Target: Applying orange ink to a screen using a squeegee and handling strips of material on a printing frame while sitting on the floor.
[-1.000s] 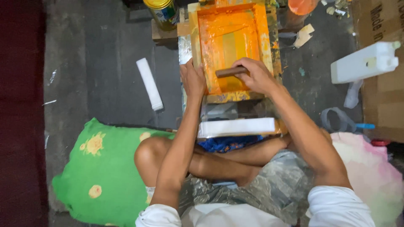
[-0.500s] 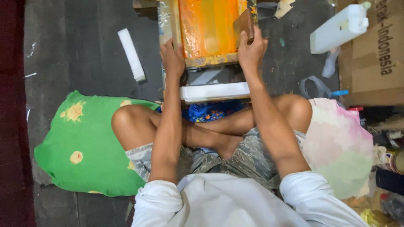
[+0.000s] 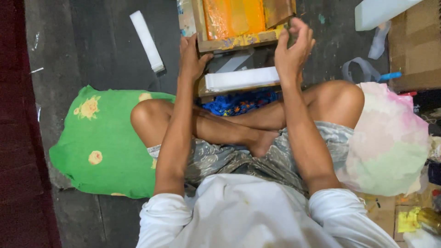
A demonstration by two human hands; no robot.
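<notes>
Nearest, crossed legs rest on a green cushion (image 3: 98, 138) on the floor. Beyond the knees lies a white stack of paper (image 3: 241, 79), long axis left-right. The left hand (image 3: 190, 57) grips the wooden frame (image 3: 234, 42) at its near-left corner; the right hand (image 3: 294, 48), fingers half-curled, touches its near-right corner.

Open dark floor (image 3: 92, 50) lies to the left of the wooden printing frame (image 3: 239, 42), broken only by a white roll (image 3: 147, 40) lying at a slant. Near the left knee the green cushion (image 3: 98, 147) covers the floor. Between frame and crossed legs, a white stack (image 3: 241, 79) fills the gap. To the right, a white container (image 3: 379, 13), a cardboard box (image 3: 418, 46) and a pale cushion (image 3: 388, 142) crowd the passage, with a strip of floor between them.
</notes>
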